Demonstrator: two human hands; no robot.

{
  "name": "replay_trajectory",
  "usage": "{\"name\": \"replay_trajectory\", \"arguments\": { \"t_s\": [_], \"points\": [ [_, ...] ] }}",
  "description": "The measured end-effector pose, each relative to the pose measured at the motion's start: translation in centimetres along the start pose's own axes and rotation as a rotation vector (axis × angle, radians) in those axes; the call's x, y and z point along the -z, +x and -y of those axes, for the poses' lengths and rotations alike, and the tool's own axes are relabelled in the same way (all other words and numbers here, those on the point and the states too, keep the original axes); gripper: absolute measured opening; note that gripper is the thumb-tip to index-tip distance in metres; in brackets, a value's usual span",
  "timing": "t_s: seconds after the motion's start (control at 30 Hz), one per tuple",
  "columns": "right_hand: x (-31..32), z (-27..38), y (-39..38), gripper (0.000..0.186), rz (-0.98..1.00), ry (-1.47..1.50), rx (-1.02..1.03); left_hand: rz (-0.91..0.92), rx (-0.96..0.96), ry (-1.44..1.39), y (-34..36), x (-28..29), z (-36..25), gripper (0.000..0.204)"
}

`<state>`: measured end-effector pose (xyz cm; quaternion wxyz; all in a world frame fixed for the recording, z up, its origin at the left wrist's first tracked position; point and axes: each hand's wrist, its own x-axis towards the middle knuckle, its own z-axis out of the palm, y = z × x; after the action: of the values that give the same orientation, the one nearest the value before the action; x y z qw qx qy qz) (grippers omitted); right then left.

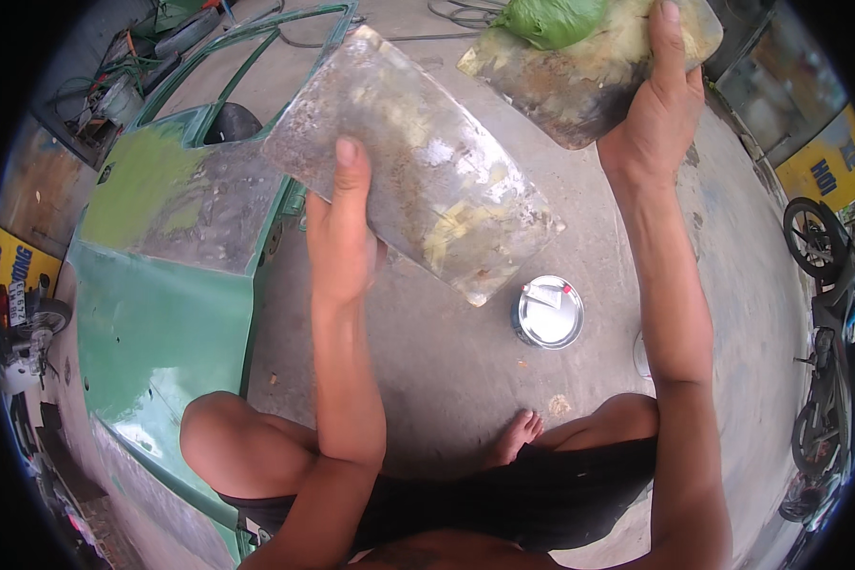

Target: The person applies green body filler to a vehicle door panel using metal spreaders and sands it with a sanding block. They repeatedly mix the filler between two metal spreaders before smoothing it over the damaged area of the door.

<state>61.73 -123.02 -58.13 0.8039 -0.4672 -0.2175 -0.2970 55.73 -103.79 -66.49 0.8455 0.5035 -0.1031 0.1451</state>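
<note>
My left hand grips a flat rectangular plate, its thumb lying on the top face. That plate is stained grey, white and yellowish, and it is tilted in the air. Up at the right, my right hand holds a second stained plate with its thumb on top. A smooth lump of bright green putty sits on this second plate. The two plates are apart. The fingers of both hands are mostly hidden beneath them. To the left lies a green vehicle door, with a light-green smear over a grey patch.
A round tin with a small tube on its lid stands on the concrete floor ahead of my bare foot. Motorbikes line the right edge. A hose lies at the back, and clutter fills the far left.
</note>
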Motion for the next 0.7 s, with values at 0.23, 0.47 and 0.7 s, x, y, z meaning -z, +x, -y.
{"name": "replay_trajectory", "arguments": {
  "t_s": [0.23, 0.47, 0.7],
  "points": [
    [0.0, -1.7, -3.1, 0.041, 0.459, -0.632, -0.138, -0.258, -0.124, -0.184, 0.9, 1.3, 0.8, 0.043],
    [-2.1, -2.3, -4.0, 0.019, 0.683, -0.92, 0.609, -0.518, -0.342, 0.54, 0.9, 1.3, 1.9, 0.063],
    [-1.6, -1.8, -3.5, 0.014, 0.813, -0.852, 0.301, -0.598, -0.344, 0.546, 0.6, 1.0, 1.7, 0.074]
  ]
}}
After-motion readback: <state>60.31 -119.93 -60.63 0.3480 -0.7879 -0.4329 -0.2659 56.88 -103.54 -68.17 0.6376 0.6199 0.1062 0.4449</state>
